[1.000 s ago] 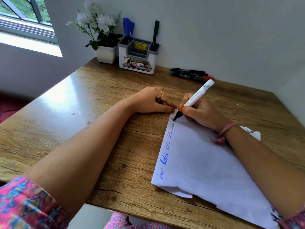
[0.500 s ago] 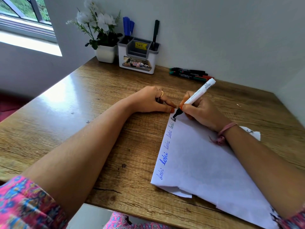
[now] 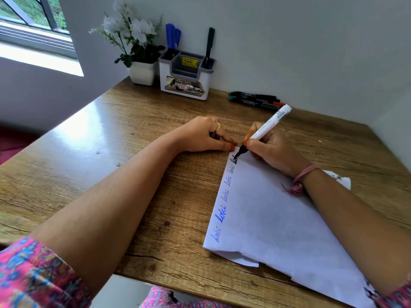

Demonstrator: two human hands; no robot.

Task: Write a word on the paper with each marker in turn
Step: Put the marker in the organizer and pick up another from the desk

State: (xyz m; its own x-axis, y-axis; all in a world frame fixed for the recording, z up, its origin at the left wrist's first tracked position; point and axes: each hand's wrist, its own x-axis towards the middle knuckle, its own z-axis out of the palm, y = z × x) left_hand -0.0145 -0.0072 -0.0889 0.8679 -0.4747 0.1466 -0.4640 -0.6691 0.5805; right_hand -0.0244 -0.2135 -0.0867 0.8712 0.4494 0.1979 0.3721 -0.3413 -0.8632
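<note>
As R hand (image 3: 270, 150) grip pinches marker (image 3: 264, 131) | tip on paper (image 3: 278, 221) | L hand (image 3: 205, 135) curled beside, holds nothing

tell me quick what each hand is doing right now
Left hand: fingers curled, fingertips pressing the paper corner, holding nothing.
Right hand: grips the white marker, tip on the paper.
</note>
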